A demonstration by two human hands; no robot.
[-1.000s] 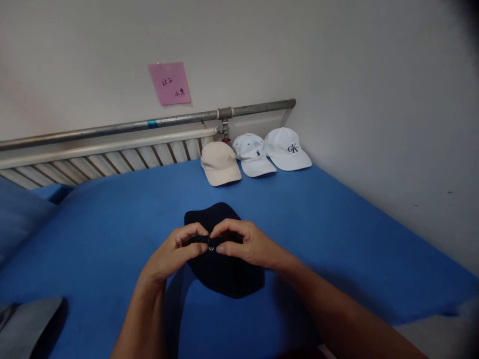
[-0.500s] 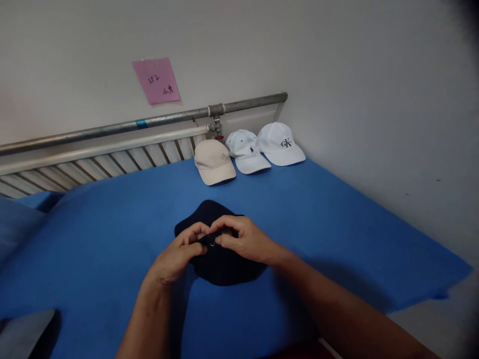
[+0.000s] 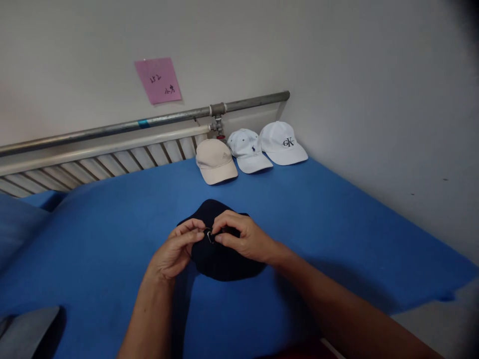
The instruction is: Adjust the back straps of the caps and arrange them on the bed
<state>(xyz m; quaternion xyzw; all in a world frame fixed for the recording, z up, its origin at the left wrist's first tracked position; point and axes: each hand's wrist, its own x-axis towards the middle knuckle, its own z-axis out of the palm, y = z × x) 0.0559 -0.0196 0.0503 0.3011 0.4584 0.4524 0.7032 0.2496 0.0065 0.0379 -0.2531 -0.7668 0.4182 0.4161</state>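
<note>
A dark navy cap (image 3: 220,257) lies on the blue sheet (image 3: 112,224) in the middle of the view. Both hands meet over its back. My left hand (image 3: 175,249) pinches the cap's adjuster strap from the left. My right hand (image 3: 243,237) pinches the same strap from the right, beside a small metal buckle (image 3: 208,234) between the fingertips. Much of the cap's top is hidden under my fingers.
Three caps sit in a row at the far edge: a beige cap (image 3: 216,160), a pale blue cap (image 3: 249,150) and a white cap (image 3: 282,142). Behind them run a metal pipe (image 3: 149,121) and a radiator (image 3: 93,162). A pink note (image 3: 158,80) hangs on the wall. A grey cushion (image 3: 26,331) lies at the lower left.
The hands and the navy cap have shifted slightly away from me, and the fingers have worked along the strap so that the buckle now stands tilted between them.
</note>
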